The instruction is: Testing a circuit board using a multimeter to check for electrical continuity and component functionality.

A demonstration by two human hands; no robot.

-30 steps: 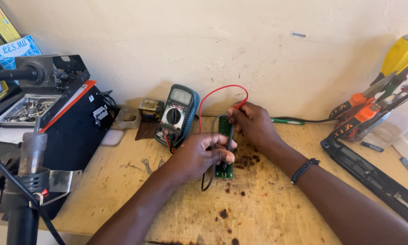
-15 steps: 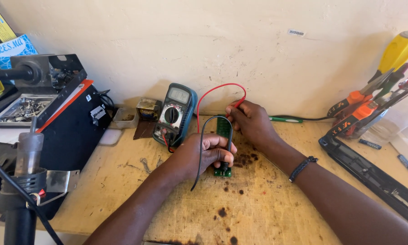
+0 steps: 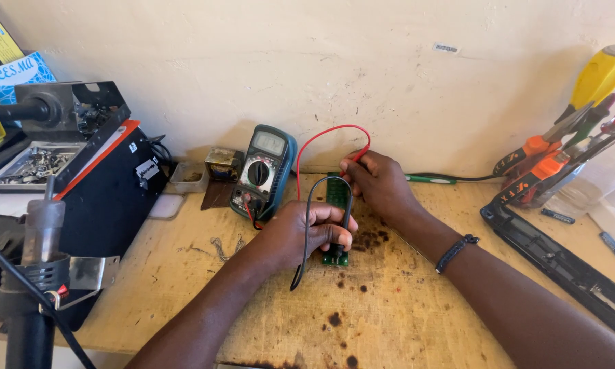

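Left hand (image 3: pixel 307 229) clamped on black probe (image 3: pixel 346 222), tip pressed onto the near end of green circuit board (image 3: pixel 336 219). Right hand (image 3: pixel 379 181) pinching red probe (image 3: pixel 359 153) against the board's far end. Board flat on worktop (image 3: pixel 403 307), near its back edge, just right of multimeter (image 3: pixel 263 171).

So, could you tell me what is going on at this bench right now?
A person is probing a green circuit board lying on the wooden bench. The left hand presses a black probe onto the board's near end, and the right hand holds a red probe at its far end. Both leads run to a multimeter propped against the wall.
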